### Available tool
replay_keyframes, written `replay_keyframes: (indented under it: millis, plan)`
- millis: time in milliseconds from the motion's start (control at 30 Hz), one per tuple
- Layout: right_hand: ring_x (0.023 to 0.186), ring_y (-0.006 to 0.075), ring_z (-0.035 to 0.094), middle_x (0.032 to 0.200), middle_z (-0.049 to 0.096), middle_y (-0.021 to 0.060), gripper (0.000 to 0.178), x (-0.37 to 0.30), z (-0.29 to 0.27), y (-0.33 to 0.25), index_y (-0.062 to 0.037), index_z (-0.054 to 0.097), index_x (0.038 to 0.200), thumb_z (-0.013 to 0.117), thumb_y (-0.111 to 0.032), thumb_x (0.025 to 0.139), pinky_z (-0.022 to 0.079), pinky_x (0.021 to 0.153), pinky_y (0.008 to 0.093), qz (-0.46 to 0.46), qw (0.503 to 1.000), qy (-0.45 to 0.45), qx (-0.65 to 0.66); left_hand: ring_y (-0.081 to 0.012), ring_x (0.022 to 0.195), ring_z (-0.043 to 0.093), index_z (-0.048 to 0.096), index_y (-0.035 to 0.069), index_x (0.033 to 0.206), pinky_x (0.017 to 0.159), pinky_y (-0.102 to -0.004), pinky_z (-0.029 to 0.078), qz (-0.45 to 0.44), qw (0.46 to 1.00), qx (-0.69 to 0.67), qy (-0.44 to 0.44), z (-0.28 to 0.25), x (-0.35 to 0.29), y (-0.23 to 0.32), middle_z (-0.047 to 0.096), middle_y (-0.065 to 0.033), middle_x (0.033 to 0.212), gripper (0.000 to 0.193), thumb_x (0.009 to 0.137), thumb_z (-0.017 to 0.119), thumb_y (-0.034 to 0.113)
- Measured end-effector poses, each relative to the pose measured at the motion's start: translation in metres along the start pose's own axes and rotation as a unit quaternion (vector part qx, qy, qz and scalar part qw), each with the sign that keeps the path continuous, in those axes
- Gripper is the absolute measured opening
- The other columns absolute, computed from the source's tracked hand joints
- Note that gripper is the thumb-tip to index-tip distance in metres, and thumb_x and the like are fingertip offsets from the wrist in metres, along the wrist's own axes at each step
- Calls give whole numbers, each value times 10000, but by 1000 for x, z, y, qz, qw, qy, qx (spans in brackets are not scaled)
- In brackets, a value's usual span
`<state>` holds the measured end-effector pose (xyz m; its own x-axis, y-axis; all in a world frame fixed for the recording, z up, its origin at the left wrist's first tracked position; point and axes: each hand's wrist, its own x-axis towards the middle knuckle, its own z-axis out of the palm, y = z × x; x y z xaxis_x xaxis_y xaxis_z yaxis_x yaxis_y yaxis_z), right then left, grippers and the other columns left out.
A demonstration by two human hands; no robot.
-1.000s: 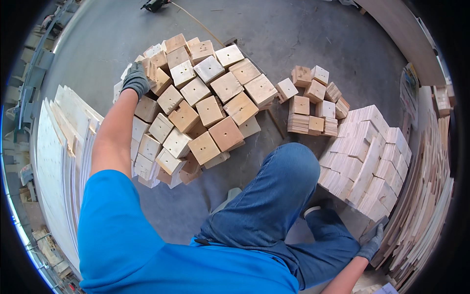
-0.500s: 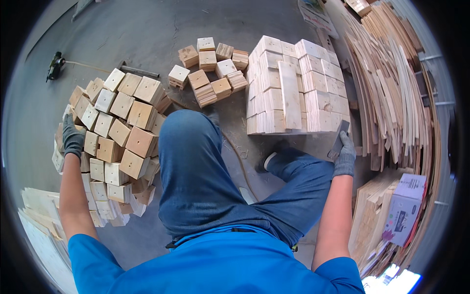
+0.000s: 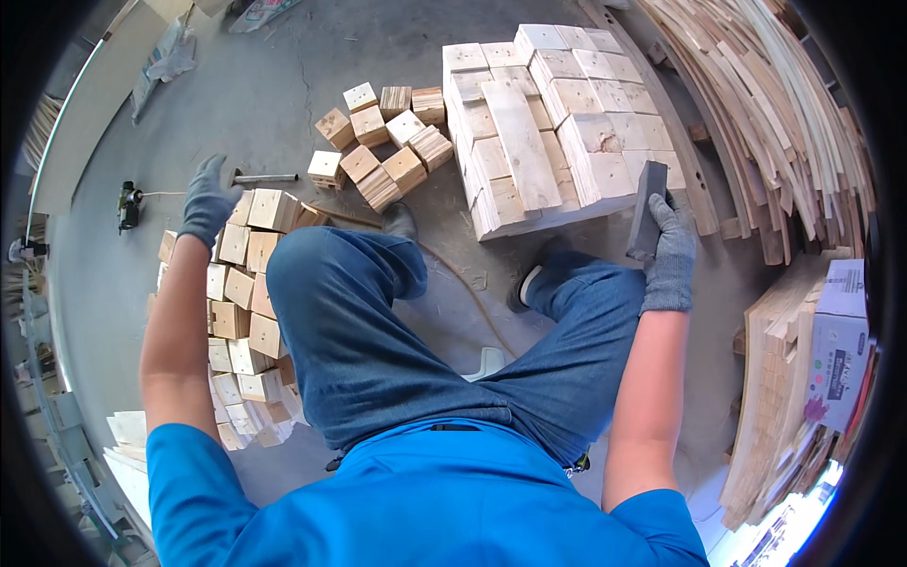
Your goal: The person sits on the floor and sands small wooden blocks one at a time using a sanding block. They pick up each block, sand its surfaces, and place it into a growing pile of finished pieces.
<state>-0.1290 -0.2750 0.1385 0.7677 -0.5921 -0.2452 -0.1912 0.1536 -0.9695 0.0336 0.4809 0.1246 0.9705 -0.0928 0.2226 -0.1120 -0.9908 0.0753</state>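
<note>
My left hand (image 3: 210,200), in a grey glove, reaches over the far end of the loose wooden block pile (image 3: 243,293). Its fingers are stretched out and hold nothing. Beside those fingers a hammer-like tool (image 3: 269,178) lies on the floor. My right hand (image 3: 669,241), also gloved, is wrapped round a dark grey rectangular block (image 3: 648,210), held up beside my right knee. Just beyond it stands a neat stack of pale wooden blocks (image 3: 605,132), with a flat board (image 3: 522,142) resting on its face.
A small cluster of wooden blocks (image 3: 378,151) sits on the floor ahead. To the right lie long wood strips (image 3: 765,123), a pile of boards (image 3: 779,378) and a purple carton (image 3: 839,331). A green-black tool (image 3: 128,208) is at left; a cord (image 3: 463,298) runs between my feet.
My left hand has left the side of the block pile and moved forward and right. My right hand has lifted the dark grey block slightly forward. The view has shifted.
</note>
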Motion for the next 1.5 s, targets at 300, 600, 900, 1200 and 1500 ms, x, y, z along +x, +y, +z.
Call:
replay_keyframes:
  millis: [300, 600, 900, 1200, 1500]
  plan:
    - [1135, 161, 680, 1341, 693, 110, 604, -16, 1, -13, 64, 577, 1514, 770, -214, 1014, 559, 983, 286, -35, 997, -67, 4, -420, 1300, 663, 612, 33, 1483, 1126, -457, 529, 72, 984, 26, -164, 57, 100, 153, 675, -250, 1423, 766, 812, 835, 327]
    - [1267, 233, 620, 1472, 595, 155, 855, -19, -11, -15, 71, 472, 1584, 782, -425, 961, 497, 1104, 350, -2, 994, -19, -104, -410, 1424, 590, 469, 13, 1619, 1203, -443, 479, -71, 933, 26, -352, 195, 131, 205, 591, -293, 1535, 1042, 748, 908, 378]
    - [1443, 311, 542, 1608, 515, 209, 804, -26, -27, -16, 40, 361, 1678, 662, -353, 1044, 441, 1208, 410, 0, 985, -39, -167, -423, 1486, 523, 396, 158, 1686, 1244, -444, 455, -45, 920, 21, -390, 294, 131, 173, 455, -268, 1656, 1147, 685, 944, 272]
    - [1399, 302, 601, 1569, 576, 188, 713, -30, -67, -3, 24, 467, 1612, 600, -439, 1086, 506, 1169, 373, -31, 922, 19, -385, -414, 1483, 531, 415, 194, 1677, 1224, -465, 477, -46, 894, 28, -445, 331, 144, 157, 488, -240, 1633, 1084, 719, 920, 234]
    - [1333, 318, 663, 1509, 637, 193, 727, -27, -87, 6, 25, 515, 1577, 552, -521, 1098, 566, 1120, 368, -62, 885, 22, -461, -427, 1401, 591, 449, 195, 1630, 1192, -465, 503, -47, 899, 33, -434, 323, 137, 168, 545, -249, 1543, 1170, 615, 1015, 332]
